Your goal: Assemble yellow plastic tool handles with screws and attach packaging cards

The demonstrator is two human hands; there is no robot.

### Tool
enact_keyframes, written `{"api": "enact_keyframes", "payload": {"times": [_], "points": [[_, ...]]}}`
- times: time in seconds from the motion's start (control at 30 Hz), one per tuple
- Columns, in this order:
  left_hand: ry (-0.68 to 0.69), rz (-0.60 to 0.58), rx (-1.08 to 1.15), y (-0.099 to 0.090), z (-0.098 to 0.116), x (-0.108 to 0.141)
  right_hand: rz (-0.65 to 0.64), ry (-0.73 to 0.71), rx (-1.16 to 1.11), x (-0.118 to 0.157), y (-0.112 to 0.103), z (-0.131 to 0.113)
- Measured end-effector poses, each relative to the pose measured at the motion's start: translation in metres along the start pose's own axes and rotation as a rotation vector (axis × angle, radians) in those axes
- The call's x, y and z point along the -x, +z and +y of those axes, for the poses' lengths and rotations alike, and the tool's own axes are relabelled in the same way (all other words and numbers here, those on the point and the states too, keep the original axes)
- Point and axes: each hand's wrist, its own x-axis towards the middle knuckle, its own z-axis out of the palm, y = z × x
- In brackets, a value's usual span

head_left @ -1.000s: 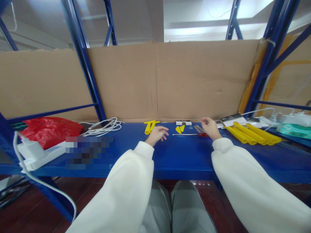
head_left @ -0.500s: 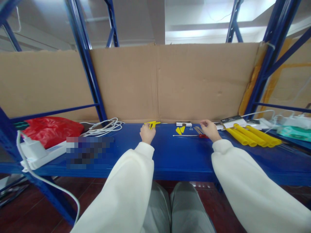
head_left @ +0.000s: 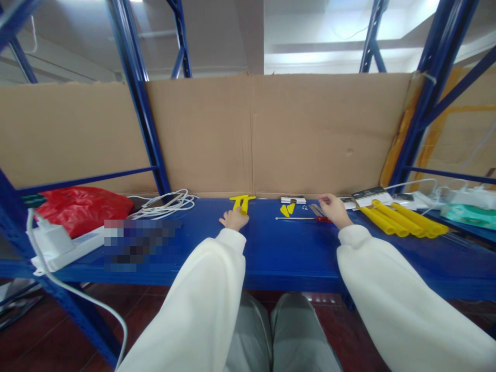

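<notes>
Our left hand [head_left: 234, 220], fingers spread, overlaps near ends of yellow T-shaped pieces [head_left: 244, 204] at back of blue table [head_left: 289, 253]; we can't tell if it grips them. Our right hand [head_left: 334, 208], fingers half curled, sits by red handle of screwdriver [head_left: 322, 219]; grip unclear to us. Small yellow flat pieces [head_left: 284, 211] lie between hands, yellow tubes [head_left: 399, 221] further right
</notes>
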Motion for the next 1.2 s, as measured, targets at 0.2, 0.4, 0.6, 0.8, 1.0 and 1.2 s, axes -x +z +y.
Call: {"api": "enact_keyframes", "payload": {"times": [0.2, 0.4, 0.6, 0.8, 1.0, 1.2], "points": [[-0.016, 0.062, 0.074, -0.002, 0.000, -0.001, -0.008, 0.005, 0.009, 0.001, 0.000, -0.002], [-0.023, 0.200, 0.207, -0.002, 0.001, -0.004, -0.013, 0.013, 0.017, 0.000, 0.000, -0.002], [-0.127, 0.264, 0.442, -0.005, 0.001, -0.009, -0.017, 0.000, 0.017, -0.001, 0.001, 0.000], [-0.268, 0.255, 0.813, 0.002, -0.002, -0.020, -0.014, 0.009, 0.022, -0.001, 0.001, 0.001], [-0.336, 0.241, 1.102, 0.000, 0.003, -0.017, -0.009, -0.012, 0.010, -0.002, 0.001, 0.004], [-0.227, 0.322, 1.328, -0.017, 0.015, -0.005, -0.020, -0.010, 0.016, -0.001, 0.000, 0.003]]}}
